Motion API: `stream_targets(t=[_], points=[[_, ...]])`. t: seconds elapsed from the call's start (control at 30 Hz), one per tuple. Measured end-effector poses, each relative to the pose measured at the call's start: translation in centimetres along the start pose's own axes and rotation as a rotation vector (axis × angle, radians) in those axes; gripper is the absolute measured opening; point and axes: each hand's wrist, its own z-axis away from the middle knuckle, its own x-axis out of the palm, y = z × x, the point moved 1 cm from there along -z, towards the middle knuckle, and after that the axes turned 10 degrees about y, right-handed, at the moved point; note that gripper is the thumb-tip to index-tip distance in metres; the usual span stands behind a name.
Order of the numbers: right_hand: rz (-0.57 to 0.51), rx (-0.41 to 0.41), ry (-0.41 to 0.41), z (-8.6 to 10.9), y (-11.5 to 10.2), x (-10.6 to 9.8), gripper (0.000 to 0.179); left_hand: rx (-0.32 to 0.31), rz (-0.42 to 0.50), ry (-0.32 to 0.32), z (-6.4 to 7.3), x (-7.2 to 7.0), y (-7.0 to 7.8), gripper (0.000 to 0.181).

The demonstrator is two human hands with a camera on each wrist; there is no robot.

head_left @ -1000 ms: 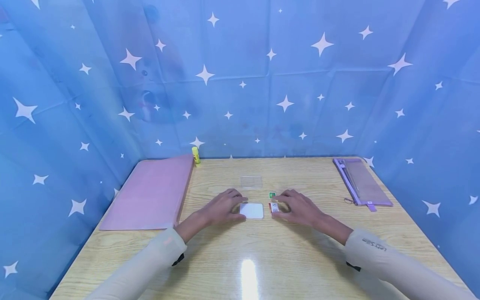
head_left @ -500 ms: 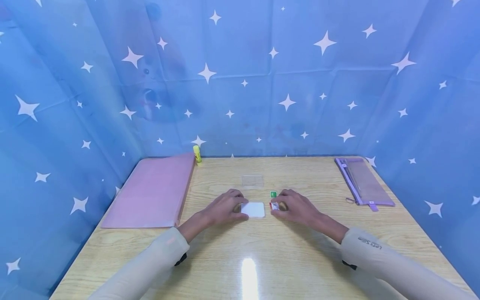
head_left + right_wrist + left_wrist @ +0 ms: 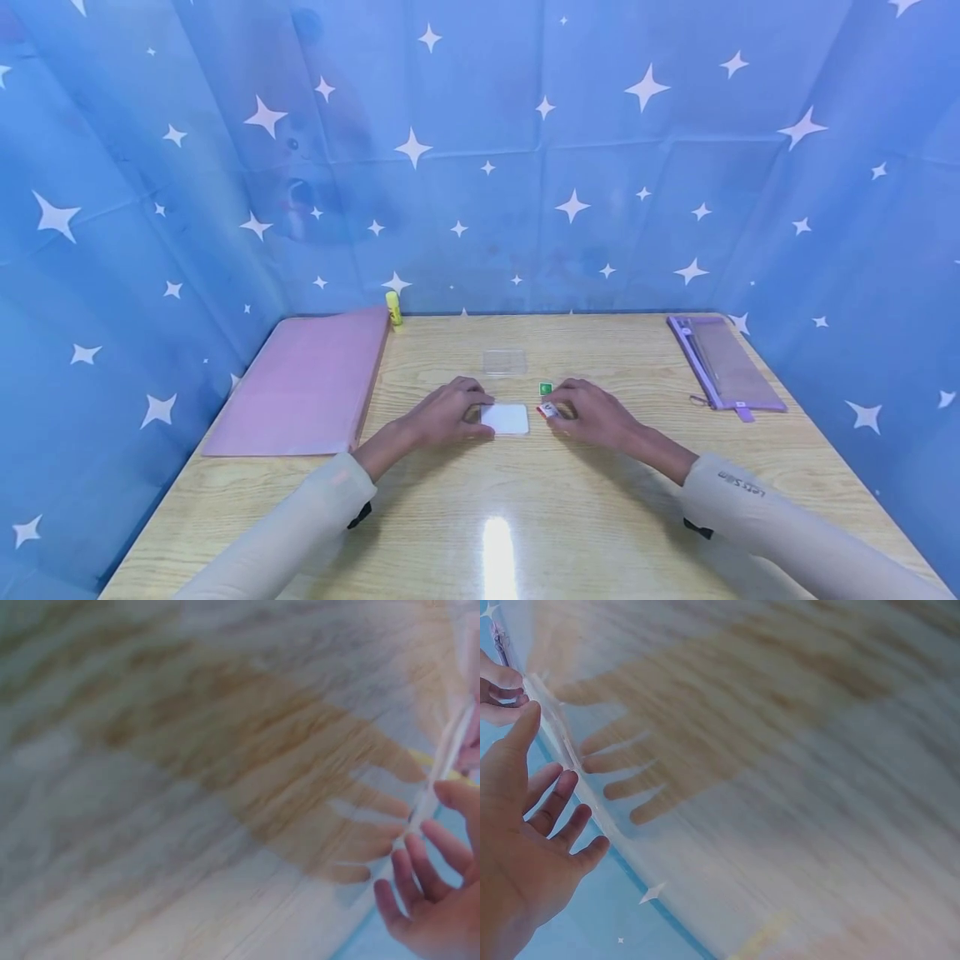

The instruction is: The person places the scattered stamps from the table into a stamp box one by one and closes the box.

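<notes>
White rectangular piece (image 3: 507,419): on bench (image 3: 615,350), between hands, long axis left-right | Left hand (image 3: 448,411): nearest, fingers apart astride its left end; clamping cannot be determined | Right hand (image 3: 597,417): fingers about skewed red-and-white piece (image 3: 547,410), right of white one; grip cannot be determined

Smooth white card (image 3: 507,419) on glossy wood-grain tabletop (image 3: 420,533)

The right hand (image 3: 600,417) partly hides the red-and-white card (image 3: 547,410), whose print is too small to read; what lies in the pouch (image 3: 727,362) is unclear; the head view's bottom edge cuts off both sleeves (image 3: 288,533); the table (image 3: 82,870) is blurred in the right wrist view.
</notes>
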Motion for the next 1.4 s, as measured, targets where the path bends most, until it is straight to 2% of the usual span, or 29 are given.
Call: stream_targets(t=[0.2, 0.3, 0.47, 0.67, 0.87, 1.2, 1.4], points=[[0.026, 0.023, 0.023, 0.1, 0.1, 0.2, 0.019, 0.001, -0.016, -0.001, 0.0, -0.1, -0.3, 0.059], [0.021, 0.036, 0.013, 0.0, -0.1, 0.1, 0.023, -0.001, -0.019, -0.006, 0.0, -0.1, -0.4, 0.059], [-0.006, 0.062, -0.029, -0.2, -0.4, -0.3, 0.031, 0.007, -0.013, -0.001, 0.0, 0.1, -0.5, 0.059], [-0.05, 0.088, -0.083, -0.6, -0.6, -0.3, 0.031, -0.008, 0.01, -0.002, 0.0, 0.2, -0.4, 0.058], [-0.098, 0.071, -0.105, -0.9, -0.7, -0.3, 0.029, -0.017, 0.024, -0.003, 0.0, 0.3, -0.4, 0.057], [-0.15, 0.028, -0.095, -0.9, -0.6, -0.2, 0.023, -0.038, 0.029, -0.017, -0.1, 0.2, -0.5, 0.057], [-0.127, 0.008, -0.075, -0.8, -0.5, -0.1, 0.025, -0.031, 0.034, -0.013, -0.1, 0.2, -0.4, 0.057]])
